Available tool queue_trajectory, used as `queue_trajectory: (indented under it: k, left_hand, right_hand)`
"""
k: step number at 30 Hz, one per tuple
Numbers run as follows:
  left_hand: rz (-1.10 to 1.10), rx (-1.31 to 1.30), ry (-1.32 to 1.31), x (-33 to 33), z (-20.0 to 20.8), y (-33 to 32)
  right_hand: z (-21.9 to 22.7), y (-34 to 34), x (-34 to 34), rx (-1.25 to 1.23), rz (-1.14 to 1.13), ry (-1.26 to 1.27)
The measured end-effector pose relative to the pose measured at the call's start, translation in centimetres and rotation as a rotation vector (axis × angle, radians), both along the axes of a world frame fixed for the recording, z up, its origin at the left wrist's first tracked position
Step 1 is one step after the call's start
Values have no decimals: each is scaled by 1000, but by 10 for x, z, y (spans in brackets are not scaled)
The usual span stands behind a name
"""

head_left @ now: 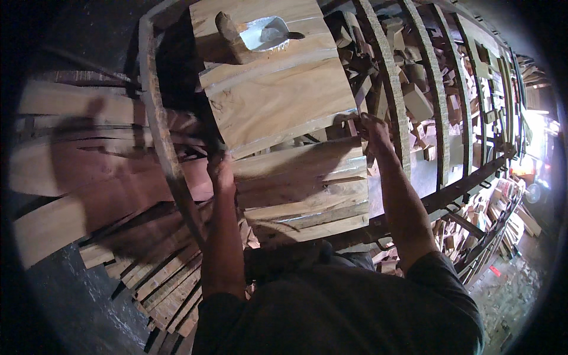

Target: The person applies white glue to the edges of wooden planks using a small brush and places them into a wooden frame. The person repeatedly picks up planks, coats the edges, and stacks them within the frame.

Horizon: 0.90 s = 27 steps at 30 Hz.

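A wide pale wooden board [284,100] lies across the rack in front of me, with a whitish line of what looks like glue along its near edge. My left hand [222,171] is closed at its near left corner, the fingers partly in shadow. At the near right corner my right hand [375,129] grips the same edge, thumb and fingers together. Nearer to my body lie more boards [302,189], white streaks along their joints, separated from the wide board by a gap. On the far boards rests a white tray [255,36] of pale paste, beside a wooden block [233,39].
Metal bars of the rack [435,89] run off to the right, above heaps of wood offcuts [417,103]. To the left, a rusty frame bar [157,112] stands beside long stacked planks [112,160]. More scraps [500,219] are piled at the lower right.
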State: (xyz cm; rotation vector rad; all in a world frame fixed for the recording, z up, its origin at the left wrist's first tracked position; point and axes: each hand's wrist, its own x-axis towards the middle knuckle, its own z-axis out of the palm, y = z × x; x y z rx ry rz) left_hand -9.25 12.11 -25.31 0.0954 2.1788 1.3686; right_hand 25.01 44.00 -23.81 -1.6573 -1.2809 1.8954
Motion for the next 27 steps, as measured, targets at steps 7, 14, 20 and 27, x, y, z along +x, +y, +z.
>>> queue_trajectory:
  k: [7,14,20,27]
  left_hand:
    - [-85,-21,6,-39,52,72]
    - [-106,-80,164,-69,3,64]
    - [30,-134,-141,-82,8,63]
    - [7,128,-574,-81,63,71]
  right_hand:
    - [-32,68,-53,175,190,52]
    - [-59,87,-66,397,282,-73]
    - [58,68,-108,54,278,156]
    - [17,85,-85,100,343,453]
